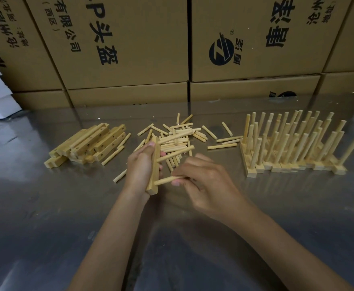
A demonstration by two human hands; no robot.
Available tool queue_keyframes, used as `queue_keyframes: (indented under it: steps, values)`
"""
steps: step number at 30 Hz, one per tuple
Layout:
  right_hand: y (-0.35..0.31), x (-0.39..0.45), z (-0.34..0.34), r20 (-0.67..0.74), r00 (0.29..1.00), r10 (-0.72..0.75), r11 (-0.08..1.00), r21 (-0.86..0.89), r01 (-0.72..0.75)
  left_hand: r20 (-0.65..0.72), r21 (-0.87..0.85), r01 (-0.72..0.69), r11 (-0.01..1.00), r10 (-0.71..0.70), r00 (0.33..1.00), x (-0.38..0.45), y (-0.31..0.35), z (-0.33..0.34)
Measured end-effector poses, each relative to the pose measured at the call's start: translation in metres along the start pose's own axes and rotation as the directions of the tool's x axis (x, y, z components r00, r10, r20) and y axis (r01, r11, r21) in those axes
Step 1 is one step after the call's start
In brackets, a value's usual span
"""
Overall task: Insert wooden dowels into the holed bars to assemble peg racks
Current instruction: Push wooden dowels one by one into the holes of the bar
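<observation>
Right hand (203,181) pinching lower dowel (167,180) seated in holed bar (155,164), above metal table (46,227). Left hand (140,166) gripping bar upright; upper dowel (175,153) already sticking out.

Left hand (140,164) holding holed bar (154,173), right hand (203,183) pinching dowel (166,180) at bar, steel table (67,206)

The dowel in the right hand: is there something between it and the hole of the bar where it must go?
Nothing visible blocks it. The right hand pinches the lower dowel, whose tip already meets the bar held by the left hand. The upper dowel sits farther up the bar, apart from it.
</observation>
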State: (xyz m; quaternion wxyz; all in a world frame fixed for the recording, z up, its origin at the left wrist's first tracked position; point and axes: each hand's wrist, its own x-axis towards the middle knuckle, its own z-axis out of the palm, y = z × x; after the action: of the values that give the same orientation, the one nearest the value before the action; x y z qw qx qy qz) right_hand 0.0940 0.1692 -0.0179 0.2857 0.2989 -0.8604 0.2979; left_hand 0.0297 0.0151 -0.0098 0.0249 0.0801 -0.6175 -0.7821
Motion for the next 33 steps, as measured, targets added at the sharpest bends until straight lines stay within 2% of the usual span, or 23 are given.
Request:
queue_keyframes:
  steps: [7,20,26,31,33]
  values:
    - [-0.006,0.001,-0.006,0.012,0.998,0.055,0.994,0.089,-0.056,-0.013,-0.026,0.003,1.0,-0.004,1.0,-0.001,-0.001,0.001]
    - [-0.008,-0.001,-0.012,0.116,0.957,0.267,0.932,0.222,-0.286,-0.016,0.042,-0.013,0.999,0.013,1.0,-0.009,-0.004,0.008]
    - [-0.01,-0.001,-0.012,0.172,0.918,0.357,0.872,0.29,-0.394,-0.019,0.012,0.017,1.0,-0.016,1.0,-0.009,-0.005,0.01]
    - [-0.012,0.001,-0.011,0.207,0.865,0.457,0.716,0.491,-0.496,-0.009,-0.076,0.049,0.996,-0.05,0.999,-0.006,-0.003,0.009]
    - [-0.012,0.001,-0.01,0.186,0.87,0.456,0.702,0.525,-0.481,-0.026,-0.069,0.033,0.997,-0.035,0.999,-0.006,-0.004,0.01]
